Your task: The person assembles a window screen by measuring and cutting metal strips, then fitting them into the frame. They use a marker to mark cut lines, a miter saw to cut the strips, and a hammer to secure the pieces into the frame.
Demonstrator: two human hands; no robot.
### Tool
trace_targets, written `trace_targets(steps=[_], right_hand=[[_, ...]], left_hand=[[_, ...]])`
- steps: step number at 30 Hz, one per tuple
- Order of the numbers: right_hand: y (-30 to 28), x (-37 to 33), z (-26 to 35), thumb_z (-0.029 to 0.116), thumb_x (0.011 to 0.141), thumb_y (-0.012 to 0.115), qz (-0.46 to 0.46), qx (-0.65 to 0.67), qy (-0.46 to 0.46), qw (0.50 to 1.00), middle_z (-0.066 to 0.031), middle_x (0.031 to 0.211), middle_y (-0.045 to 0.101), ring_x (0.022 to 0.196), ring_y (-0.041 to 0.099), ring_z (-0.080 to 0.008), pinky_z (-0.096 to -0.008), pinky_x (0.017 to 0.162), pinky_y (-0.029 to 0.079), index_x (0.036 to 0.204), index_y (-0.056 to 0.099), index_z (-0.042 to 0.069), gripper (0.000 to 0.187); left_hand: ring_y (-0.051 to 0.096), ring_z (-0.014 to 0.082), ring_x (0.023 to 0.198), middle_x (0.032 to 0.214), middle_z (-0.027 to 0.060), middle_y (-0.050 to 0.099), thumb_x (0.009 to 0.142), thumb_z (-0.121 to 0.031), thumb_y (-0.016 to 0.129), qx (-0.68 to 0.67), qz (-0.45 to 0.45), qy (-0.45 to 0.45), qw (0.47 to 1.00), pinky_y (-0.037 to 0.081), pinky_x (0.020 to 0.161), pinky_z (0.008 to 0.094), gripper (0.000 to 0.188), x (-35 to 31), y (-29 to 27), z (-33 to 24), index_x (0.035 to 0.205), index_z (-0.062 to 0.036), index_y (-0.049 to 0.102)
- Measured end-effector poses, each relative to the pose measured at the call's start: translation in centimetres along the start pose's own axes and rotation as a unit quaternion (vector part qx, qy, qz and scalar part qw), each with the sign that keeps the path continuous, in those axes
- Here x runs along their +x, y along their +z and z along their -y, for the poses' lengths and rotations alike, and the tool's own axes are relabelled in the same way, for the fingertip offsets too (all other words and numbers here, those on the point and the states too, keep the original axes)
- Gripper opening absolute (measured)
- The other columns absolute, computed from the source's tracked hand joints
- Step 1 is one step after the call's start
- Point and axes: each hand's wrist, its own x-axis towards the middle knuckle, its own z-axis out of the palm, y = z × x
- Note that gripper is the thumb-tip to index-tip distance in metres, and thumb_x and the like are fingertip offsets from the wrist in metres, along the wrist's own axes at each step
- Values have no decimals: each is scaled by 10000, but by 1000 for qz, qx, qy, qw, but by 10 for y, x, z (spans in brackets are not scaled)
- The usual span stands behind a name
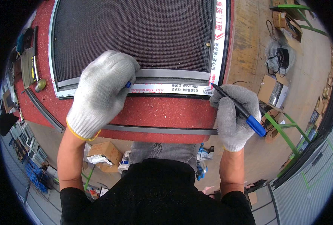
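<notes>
My right hand (236,116), in a whitish knit glove, pinches a black marker pen (238,107) with a blue rear end. Its tip points at the lower right corner of a framed mesh screen (136,33), close to the end of a grey metal strip (174,75) along the screen's near edge. Whether the tip touches cannot be made out. My left hand (102,90), gloved alike, is closed over the strip's left part. A small blue pen cap (128,84) pokes out of its fist. The frame's border carries white film with red print (166,89).
The frame lies on a red-topped table (166,112). A long grey strip (159,130) runs along the near edge. At the left lie a hammer-like tool (40,84) and a curved dark strip (42,107). Cardboard boxes (273,90) and a green metal stand (282,127) are at right.
</notes>
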Motion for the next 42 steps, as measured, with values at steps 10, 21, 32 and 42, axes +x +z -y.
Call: trace_targets(steps=[10, 21, 32, 42], right_hand=[[0, 7, 0, -9, 1030, 783, -1, 12, 29, 1000, -149, 985, 853, 877, 849, -198, -347, 820, 688, 1232, 752, -52, 209], [0, 7, 1, -10, 1004, 803, -4, -3, 43, 999, -141, 982, 852, 875, 857, -202, -344, 806, 688, 1225, 767, -41, 226], [0, 9, 1, 9, 1014, 803, 3, -1, 41, 999, -137, 989, 852, 875, 854, -197, -349, 813, 687, 1217, 768, -38, 211], [0, 9, 0, -12, 1007, 802, 8, -10, 29, 1000, -131, 982, 846, 869, 849, -191, -344, 807, 685, 1221, 766, -47, 220]], left_hand=[[770, 352, 1152, 1218, 140, 780, 813, 59, 850, 16, 50, -33, 998, 646, 1047, 468, 309, -5, -4, 3, 1094, -53, 786], [760, 346, 1124, 1232, 132, 787, 797, 63, 850, 10, 40, -28, 999, 642, 1028, 467, 331, -4, -4, 1, 1102, -48, 786], [780, 333, 1017, 1102, 154, 791, 884, 53, 861, 12, 11, -9, 1000, 652, 917, 458, 187, 1, -2, -3, 998, -26, 737], [780, 331, 1012, 1090, 153, 793, 889, 55, 855, 4, 4, -8, 1000, 646, 922, 452, 180, 2, -2, -3, 1019, -17, 753]])
